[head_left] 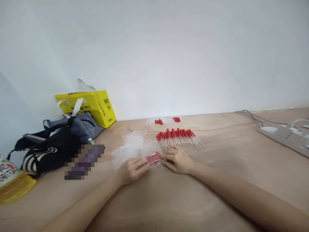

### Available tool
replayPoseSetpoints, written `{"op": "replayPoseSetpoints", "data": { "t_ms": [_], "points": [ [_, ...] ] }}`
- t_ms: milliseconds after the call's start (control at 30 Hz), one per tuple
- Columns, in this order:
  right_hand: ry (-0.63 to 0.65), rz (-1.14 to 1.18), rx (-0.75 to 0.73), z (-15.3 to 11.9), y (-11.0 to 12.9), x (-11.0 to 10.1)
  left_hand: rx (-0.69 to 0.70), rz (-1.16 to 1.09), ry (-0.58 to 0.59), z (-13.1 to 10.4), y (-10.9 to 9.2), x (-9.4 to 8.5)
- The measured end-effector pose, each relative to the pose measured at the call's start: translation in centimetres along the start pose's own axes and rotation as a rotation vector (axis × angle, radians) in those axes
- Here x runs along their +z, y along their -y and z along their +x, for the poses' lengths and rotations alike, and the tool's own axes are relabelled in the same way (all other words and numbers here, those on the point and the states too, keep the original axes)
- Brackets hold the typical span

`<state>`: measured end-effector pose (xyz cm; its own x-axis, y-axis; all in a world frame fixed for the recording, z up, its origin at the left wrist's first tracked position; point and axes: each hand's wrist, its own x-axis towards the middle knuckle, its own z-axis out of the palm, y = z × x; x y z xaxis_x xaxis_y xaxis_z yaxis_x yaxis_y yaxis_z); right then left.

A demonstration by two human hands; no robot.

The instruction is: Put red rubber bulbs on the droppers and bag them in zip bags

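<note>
A small clear bag of red-capped droppers (154, 158) lies on the counter (217, 167), pinched between the left hand (132, 170) and right hand (178, 160); it looks filled, not yet sealed. Behind, a row of loose glass droppers (180, 138) waits beside limp, glossy empty bags (129, 146); two packed bags (166, 120) lie by the wall

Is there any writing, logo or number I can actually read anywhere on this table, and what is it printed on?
None can be read as it stands.
Yellow paper carrier bag: a QR code and small dark print, too small to read.
Bottle label at the left edge: large red and dark characters, cut off by the frame, not readable.
Pixelated patch beside the black handbag: blurred out.
White power strip: no visible marking.
</note>
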<state>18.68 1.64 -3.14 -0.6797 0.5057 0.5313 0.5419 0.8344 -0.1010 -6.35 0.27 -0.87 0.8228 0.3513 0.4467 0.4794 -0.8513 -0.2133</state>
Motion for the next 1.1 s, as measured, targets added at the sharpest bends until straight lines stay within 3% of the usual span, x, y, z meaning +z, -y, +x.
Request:
{"op": "replayPoseSetpoints", "data": {
  "t_ms": [233,400,700,867,1100],
  "points": [
    [-0.087,-0.106,-0.048,-0.2,-0.4,0.5,-0.014,0.145,-0.001,0.2,-0.2,0.8],
    [-0.147,-0.271,-0.157,0.5,-0.6,0.7,-0.102,0.040,-0.014,0.2,-0.3,0.6],
    [-0.182,-0.396,-0.323,1.1,-0.4,0.6,-0.123,0.058,-0.084,0.0,0.1,0.8],
    [-0.257,-0.388,-0.240,1.2,-0.4,0.7,-0.054,0.114,-0.164,2.1,-1.0,0.8],
    [-0.305,-0.344,-0.218,1.3,0.1,0.7,0.038,0.188,-0.186,5.0,-2.1,2.3]
  ]
}}
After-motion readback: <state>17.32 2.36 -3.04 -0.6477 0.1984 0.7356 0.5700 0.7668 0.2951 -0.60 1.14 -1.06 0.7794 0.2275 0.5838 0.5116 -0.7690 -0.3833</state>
